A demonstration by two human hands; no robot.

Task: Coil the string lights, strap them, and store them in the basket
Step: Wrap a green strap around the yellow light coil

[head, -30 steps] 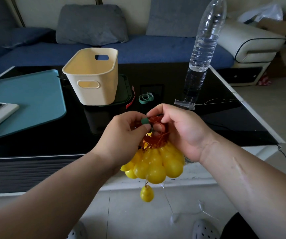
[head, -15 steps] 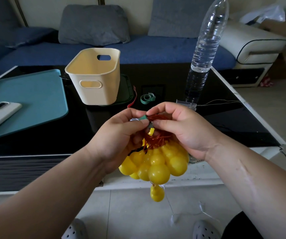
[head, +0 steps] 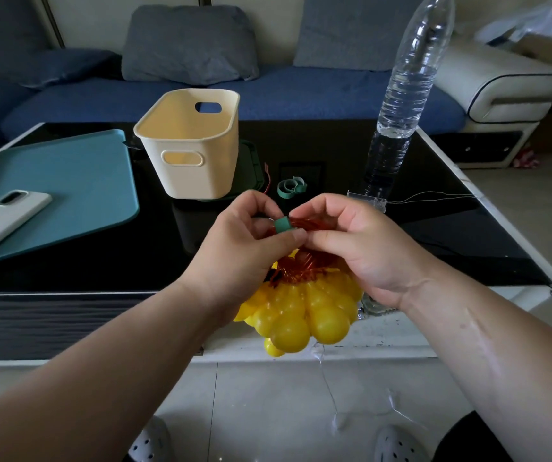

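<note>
Your string lights (head: 301, 308), yellow bulbs bunched under coiled copper wire, hang in the air at the table's near edge. They are higher than half a second ago, and the one bulb that dangled below now sits tight under the bunch. The green strap (head: 282, 225) now shows as a band over the wire. Your left hand (head: 244, 248) pinches it; your right hand (head: 357, 241) pinches the wire beside it. The basket (head: 188, 161) stands upright on the table (head: 434, 248), well behind the lights.
</note>
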